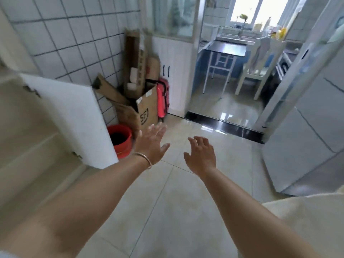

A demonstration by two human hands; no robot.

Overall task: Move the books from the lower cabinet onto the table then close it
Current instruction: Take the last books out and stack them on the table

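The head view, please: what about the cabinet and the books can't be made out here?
- Cabinet interior: the open white door and the left edge hide it.
- Books: none visible, and both hands are empty.
- Table top: far off, blurred.

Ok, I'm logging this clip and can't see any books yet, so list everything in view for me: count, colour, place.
cabinet door: one, white, swung open at left
bucket: one, red, on the floor beside the open door
cardboard boxes: several, brown, stacked in the tiled corner
pink case: one, upright, right of the boxes
small table: one, dark top on white legs, in the far room
chair: one, white, right of that table
fridge: one, white, right edge
books: none visible
bracelet: one, metallic, on the left wrist
left hand: open, empty, over the floor
right hand: open, empty, over the floor
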